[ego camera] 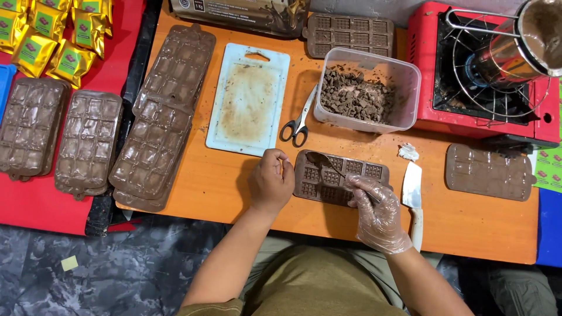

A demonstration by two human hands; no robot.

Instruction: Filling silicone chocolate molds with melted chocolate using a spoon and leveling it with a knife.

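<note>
L hand [271, 182], bare, fingers curled, braces the left end of the brown silicone bar mould [341, 177], prob. to stop it sliding. R hand [377, 215], clear-gloved, pinches a metal spoon [325, 161] over the mould's cavities. White scraper [413, 199] just right. Beyond: scissors [297, 124], stained white cutting board [248, 99], clear tub of chocolate chunks [366, 90], red gas stove [486, 70]. Orange wooden table [468, 216], dark marbled floor [117, 269].

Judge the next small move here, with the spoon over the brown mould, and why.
Probably tip the metal spoon, held in the gloved right hand, into a cell of the brown chocolate bar mould. Its bowl hangs over the mould's left end while the bare left hand steadies that edge.
</note>
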